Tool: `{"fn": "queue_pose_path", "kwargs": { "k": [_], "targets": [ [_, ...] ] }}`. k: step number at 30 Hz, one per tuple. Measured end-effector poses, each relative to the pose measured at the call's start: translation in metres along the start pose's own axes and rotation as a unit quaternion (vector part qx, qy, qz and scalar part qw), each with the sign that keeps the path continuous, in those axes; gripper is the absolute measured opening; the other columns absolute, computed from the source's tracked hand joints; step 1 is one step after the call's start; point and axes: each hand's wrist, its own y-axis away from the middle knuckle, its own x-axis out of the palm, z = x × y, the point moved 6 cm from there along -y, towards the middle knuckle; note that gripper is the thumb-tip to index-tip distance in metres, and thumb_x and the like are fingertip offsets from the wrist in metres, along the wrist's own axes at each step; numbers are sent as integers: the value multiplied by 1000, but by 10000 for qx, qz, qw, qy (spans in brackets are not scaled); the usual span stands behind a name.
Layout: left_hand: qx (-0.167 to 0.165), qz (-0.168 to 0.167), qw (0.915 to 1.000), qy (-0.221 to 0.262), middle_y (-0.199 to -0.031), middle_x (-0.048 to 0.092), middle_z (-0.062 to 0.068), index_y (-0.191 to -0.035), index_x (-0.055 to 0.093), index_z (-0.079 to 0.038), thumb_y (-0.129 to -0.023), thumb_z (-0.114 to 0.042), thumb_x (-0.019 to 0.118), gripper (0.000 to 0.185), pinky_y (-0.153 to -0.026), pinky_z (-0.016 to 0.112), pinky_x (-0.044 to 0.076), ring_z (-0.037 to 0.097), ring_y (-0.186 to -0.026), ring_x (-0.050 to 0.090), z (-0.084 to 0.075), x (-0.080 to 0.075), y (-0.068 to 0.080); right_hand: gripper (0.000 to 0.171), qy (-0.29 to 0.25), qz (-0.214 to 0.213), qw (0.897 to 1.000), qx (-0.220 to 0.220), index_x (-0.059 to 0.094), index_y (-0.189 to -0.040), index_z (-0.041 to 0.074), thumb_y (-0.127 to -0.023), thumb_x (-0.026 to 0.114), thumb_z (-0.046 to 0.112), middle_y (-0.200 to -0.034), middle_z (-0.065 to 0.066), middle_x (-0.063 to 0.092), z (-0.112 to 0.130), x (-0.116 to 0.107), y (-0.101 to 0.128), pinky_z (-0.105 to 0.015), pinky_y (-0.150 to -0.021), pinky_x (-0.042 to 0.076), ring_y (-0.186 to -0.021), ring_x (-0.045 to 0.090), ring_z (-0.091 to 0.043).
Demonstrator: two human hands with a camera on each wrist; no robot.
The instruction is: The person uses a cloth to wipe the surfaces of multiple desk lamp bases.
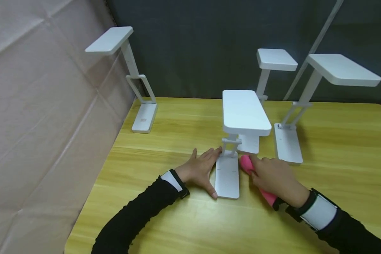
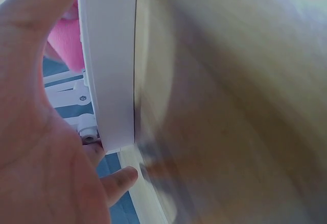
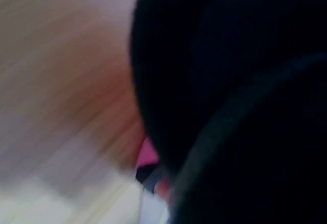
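Your left hand (image 1: 200, 170), fingers straight, presses the lamp (image 1: 238, 141) base at frame centre on the desk (image 1: 336, 148). Your right hand (image 1: 277, 180) grasps a pink tool (image 1: 247, 163) beside it; a hard push could topple the lamp.

Pink tool (image 1: 260, 180) half under right hand (image 1: 277, 178)

Four lamps stand on the table (image 1: 336, 148). The nearest lamp (image 1: 227, 173) sits between the left hand (image 1: 200, 170) and right hand (image 1: 277, 180). Another lamp (image 1: 144, 118) stands far left, two lamps (image 1: 287, 143) behind right.
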Motion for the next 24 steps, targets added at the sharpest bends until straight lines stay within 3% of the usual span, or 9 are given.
{"fn": "queue_pose_path", "kwargs": {
  "k": [4, 7, 19, 24],
  "targets": [
    [30, 10, 10000, -32, -160, -4, 1, -152, -12, -13, -52, -71, 80, 148, -106, 65, -4, 19, -145, -1, -1, 2, -2, 32, 162, -118, 9998, -42, 59, -102, -3, -80, 67, 17, -51, 1, 39, 12, 6, -6, -29, -35, 31, -40, 39, -15],
    [0, 0, 10000, -49, -160, -5, 1, -152, -12, -13, -52, -70, 80, 148, -106, 65, -5, 19, -145, -2, 0, 3, -2, 34, 292, -201, 9991, -235, 58, -105, -5, -79, 68, 15, -49, 2, 37, 21, 7, -3, -27, -35, 30, -39, 37, -13],
    [-49, -10, 9997, -256, -159, -2, 6, -152, -11, -10, -51, -71, 80, 149, -107, 64, -4, 22, -145, 0, -2, -1, 0, 34, 440, -287, 9925, -1100, 58, -102, 2, -73, 71, 16, -55, 0, 41, 46, 7, 44, -28, -34, 31, -39, 33, -10],
    [-27, -10, 9997, -222, -160, -2, 4, -153, -11, -11, -52, -71, 80, 148, -106, 65, -5, 22, -145, -1, -1, 0, 0, 38, 203, -52, 9902, -1378, 61, -109, 3, -75, 70, 16, -57, 0, 45, 49, 7, 57, -27, -35, 32, -40, 34, -9]
  ]
}}
